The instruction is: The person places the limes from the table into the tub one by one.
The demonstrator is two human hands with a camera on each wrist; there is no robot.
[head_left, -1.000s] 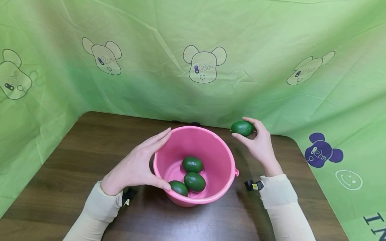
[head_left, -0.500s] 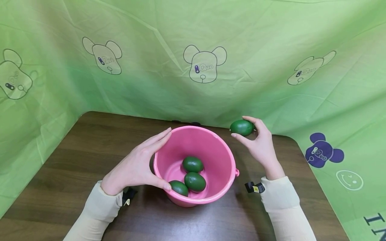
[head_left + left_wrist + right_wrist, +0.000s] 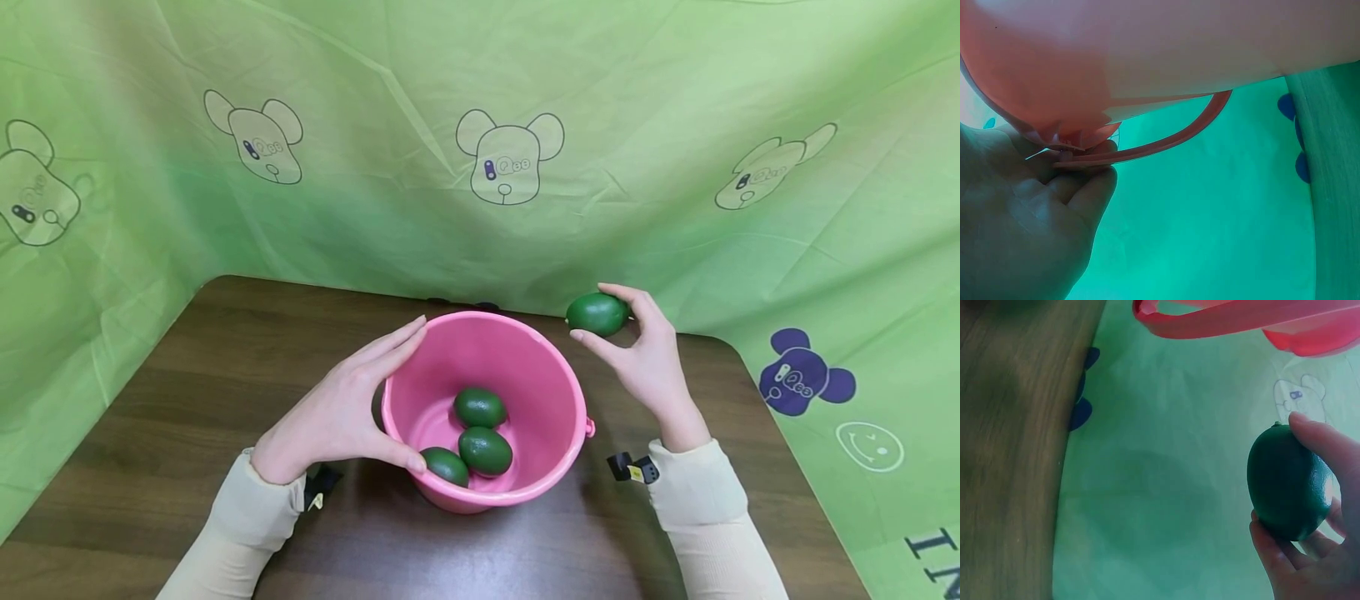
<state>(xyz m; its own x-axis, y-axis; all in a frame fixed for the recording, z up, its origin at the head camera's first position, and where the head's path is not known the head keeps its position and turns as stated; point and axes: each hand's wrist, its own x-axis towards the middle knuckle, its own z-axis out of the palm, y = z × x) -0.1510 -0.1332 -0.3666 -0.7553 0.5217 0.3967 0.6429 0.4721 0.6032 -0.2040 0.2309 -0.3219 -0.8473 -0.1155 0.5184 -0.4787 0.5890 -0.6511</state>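
A pink bucket (image 3: 487, 350) is tilted so its open mouth faces me in the head view. My left hand (image 3: 345, 404) holds its left side, thumb at the near rim and fingertips at the far rim. The left wrist view shows that hand at the joint of the bucket's handle (image 3: 1172, 139). Three dark green limes lie inside: an upper lime (image 3: 480, 408), a middle lime (image 3: 486, 451) and a lower-left lime (image 3: 446, 467). Right of the bucket, my right hand (image 3: 647, 367) pinches another lime (image 3: 597, 314) between thumb and fingers, up off the table.
Under the bucket is a brown wooden table (image 3: 172, 400). A green cloth (image 3: 360, 192) printed with cartoon mouse heads hangs along its back and sides. A small pink lug (image 3: 589, 427) juts from the bucket's right rim. Both wrists wear black straps (image 3: 633, 468).
My right hand has shifted slightly left and upward in the head view with its lime. The left hand, the bucket and the limes inside stay where they were.
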